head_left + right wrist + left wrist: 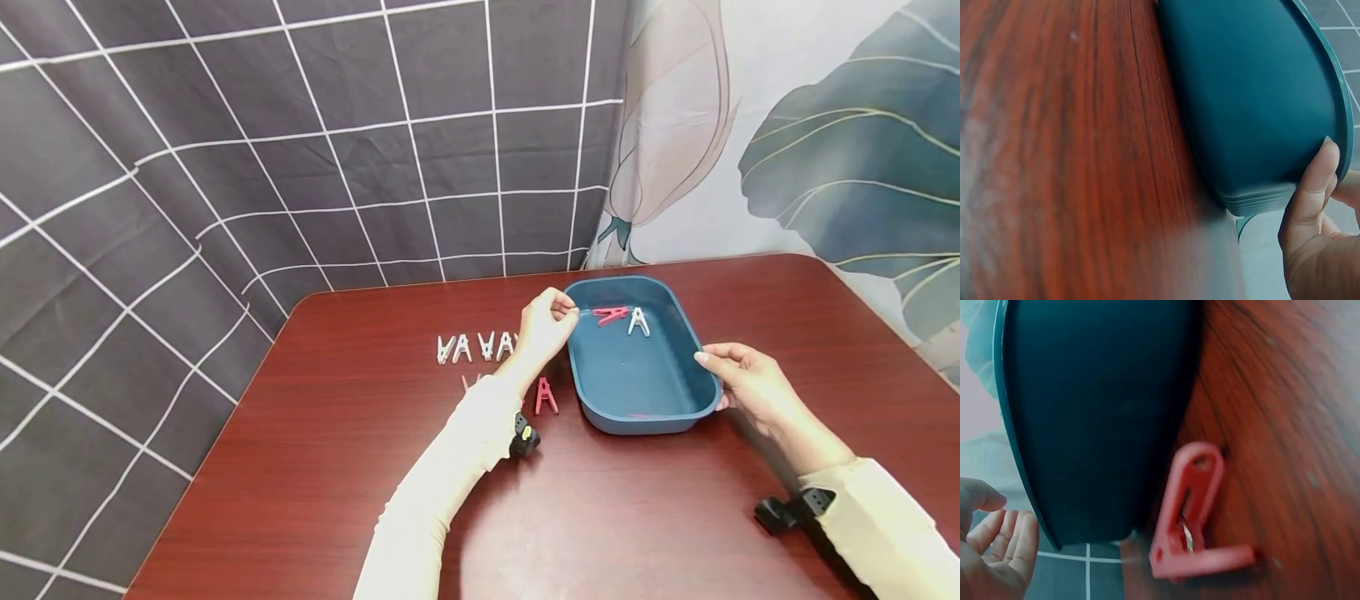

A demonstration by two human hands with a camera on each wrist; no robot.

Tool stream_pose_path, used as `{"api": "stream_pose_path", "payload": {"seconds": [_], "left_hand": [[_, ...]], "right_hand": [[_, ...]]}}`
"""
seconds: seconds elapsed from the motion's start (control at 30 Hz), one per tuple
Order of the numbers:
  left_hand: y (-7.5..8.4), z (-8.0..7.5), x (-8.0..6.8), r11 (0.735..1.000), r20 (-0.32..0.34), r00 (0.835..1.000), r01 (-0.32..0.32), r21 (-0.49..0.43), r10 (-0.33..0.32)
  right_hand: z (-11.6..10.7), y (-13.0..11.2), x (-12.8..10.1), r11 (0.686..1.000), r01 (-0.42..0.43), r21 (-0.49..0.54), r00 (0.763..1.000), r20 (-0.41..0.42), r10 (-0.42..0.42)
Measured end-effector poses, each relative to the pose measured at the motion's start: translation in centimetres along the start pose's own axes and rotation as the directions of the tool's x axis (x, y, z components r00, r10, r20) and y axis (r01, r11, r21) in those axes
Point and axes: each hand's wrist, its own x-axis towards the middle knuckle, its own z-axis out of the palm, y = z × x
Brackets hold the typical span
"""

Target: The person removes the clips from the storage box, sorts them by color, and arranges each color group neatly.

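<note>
A blue plastic basin [637, 375] stands on the table, with a red clothespin [611, 314] and a white clothespin [638, 322] inside near its far end. At the basin's left rim is my left hand [546, 325]; in the left wrist view its thumb and loosely bent fingers [1013, 540] stand apart with nothing seen between them. My right hand [750, 385] grips the right rim, its thumb [1319, 172] against the wall. Another red clothespin [545, 396] lies on the table just left of the basin, large in the left wrist view.
Several white clothespins [462, 348] lie in a row on the reddish-brown table [322, 433], left of my left hand. Paler pink clothespin legs [470, 382] show partly behind my left forearm. A dark gridded curtain [420, 142] and a leaf-patterned curtain [825, 142] hang behind the table.
</note>
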Motion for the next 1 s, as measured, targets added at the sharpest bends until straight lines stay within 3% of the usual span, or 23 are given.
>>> {"api": "stream_pose_path", "payload": {"seconds": [0.6,0.83,1.0], "left_hand": [[1.4,2.4,1.2,0.997,0.195,0.979,0.041,0.061,-0.052],[2.1,3.4,2.4,0.981,0.276,0.960,-0.015,0.192,-0.039],[2.1,4.3,2.9,0.952,0.325,0.945,-0.076,0.296,-0.026]], "right_hand": [[0.9,0.6,-0.1,1.000,0.012,-0.023,1.000,-0.012,-0.013],[0.5,0.3,0.1,0.999,0.030,-0.011,0.999,-0.013,-0.030],[0.1,0.2,0.1,1.000,0.025,-0.014,0.999,-0.020,-0.025]]}}
